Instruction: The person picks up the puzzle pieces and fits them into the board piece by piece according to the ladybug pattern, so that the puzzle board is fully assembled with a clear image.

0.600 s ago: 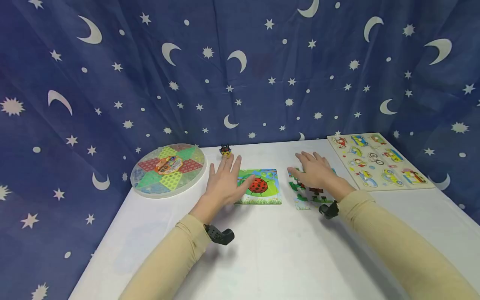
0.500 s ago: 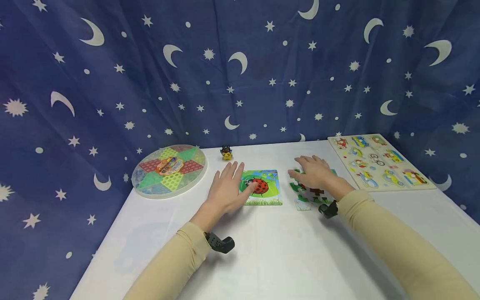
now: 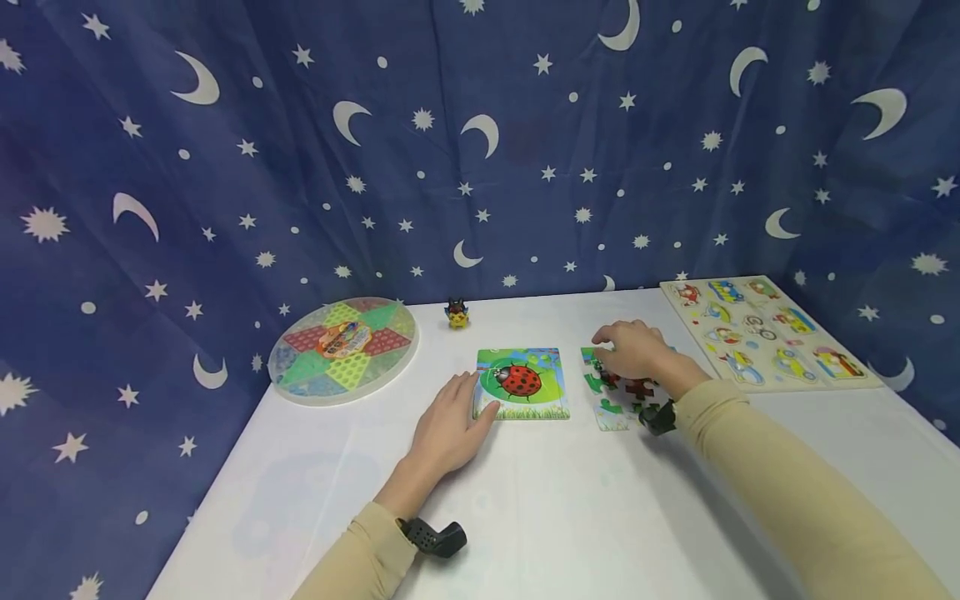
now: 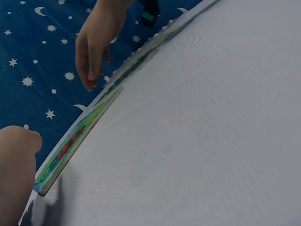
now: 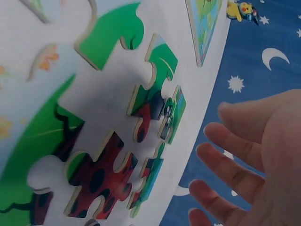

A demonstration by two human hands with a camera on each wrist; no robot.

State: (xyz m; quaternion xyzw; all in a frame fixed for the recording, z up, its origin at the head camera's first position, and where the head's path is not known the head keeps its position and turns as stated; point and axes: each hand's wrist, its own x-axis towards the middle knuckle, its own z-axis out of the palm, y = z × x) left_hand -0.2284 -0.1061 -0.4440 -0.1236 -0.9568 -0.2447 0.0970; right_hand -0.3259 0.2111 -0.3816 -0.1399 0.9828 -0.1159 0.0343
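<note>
A square ladybug picture board (image 3: 521,385) lies flat on the white table in the head view. My left hand (image 3: 450,429) is at its near left side, fingers straight and holding nothing; whether it touches the board I cannot tell. Several loose jigsaw pieces (image 3: 639,389) lie spread to the right of the board. Above them hovers my right hand (image 3: 636,348), partly covering them. The right wrist view shows red spotted pieces (image 5: 101,174) and green pieces (image 5: 113,35) apart on the table. There the right hand (image 5: 254,160) has spread, slightly bent fingers with nothing between them.
A round star-patterned game board (image 3: 345,350) lies at the back left. A small yellow and black figure (image 3: 456,314) stands behind the ladybug board. At the back right lies a wooden puzzle board (image 3: 772,333) with vehicle pictures. A blue curtain (image 3: 525,167) hangs behind the table.
My left hand has drawn back toward me, from over the ladybug board's left part to its near left side. The right hand stays above the pieces, its fingers bending more. The head view has tilted slightly.
</note>
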